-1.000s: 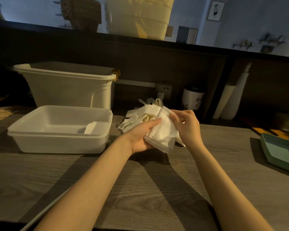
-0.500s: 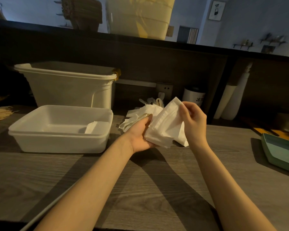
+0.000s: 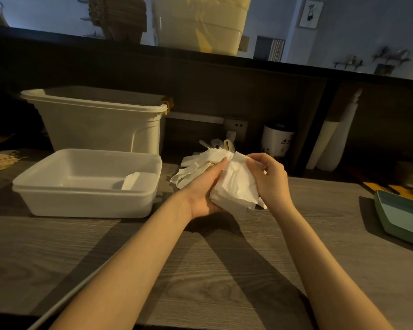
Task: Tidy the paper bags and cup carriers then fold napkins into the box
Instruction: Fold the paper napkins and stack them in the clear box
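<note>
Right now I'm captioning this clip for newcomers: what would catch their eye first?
The two hands at centre: the left hand grips a bunch of white napkins while the right hand pinches the top sheet. To their left on the wooden counter sits a shallow white box with one folded napkin inside, and a taller white bin stands behind it.

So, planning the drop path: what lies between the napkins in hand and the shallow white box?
Head view: a loose heap of napkins beside the box; otherwise bare tabletop.

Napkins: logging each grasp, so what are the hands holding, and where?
Left hand grips the napkin stack from its left side; right hand pinches the top napkin's upper edge.
</note>
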`<control>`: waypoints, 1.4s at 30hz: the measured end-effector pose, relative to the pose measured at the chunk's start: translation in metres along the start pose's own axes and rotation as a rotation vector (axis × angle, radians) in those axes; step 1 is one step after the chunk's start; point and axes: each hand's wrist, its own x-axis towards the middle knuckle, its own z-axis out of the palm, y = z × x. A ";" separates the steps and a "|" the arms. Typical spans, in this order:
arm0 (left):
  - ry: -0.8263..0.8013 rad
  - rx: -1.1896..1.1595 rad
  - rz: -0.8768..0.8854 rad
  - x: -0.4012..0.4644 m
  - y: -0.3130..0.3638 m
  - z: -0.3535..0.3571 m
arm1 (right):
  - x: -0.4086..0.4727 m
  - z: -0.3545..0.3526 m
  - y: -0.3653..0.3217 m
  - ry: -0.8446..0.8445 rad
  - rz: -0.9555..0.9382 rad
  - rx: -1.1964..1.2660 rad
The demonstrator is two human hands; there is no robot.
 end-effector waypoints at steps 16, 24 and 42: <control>0.143 0.130 0.171 0.002 -0.001 0.003 | -0.008 0.007 -0.010 -0.139 0.206 0.236; 0.100 0.147 0.182 0.004 -0.003 0.005 | -0.009 0.007 -0.011 -0.127 0.213 0.228; 0.298 -0.234 0.195 0.006 0.002 0.001 | -0.012 0.013 -0.013 -0.315 0.297 0.236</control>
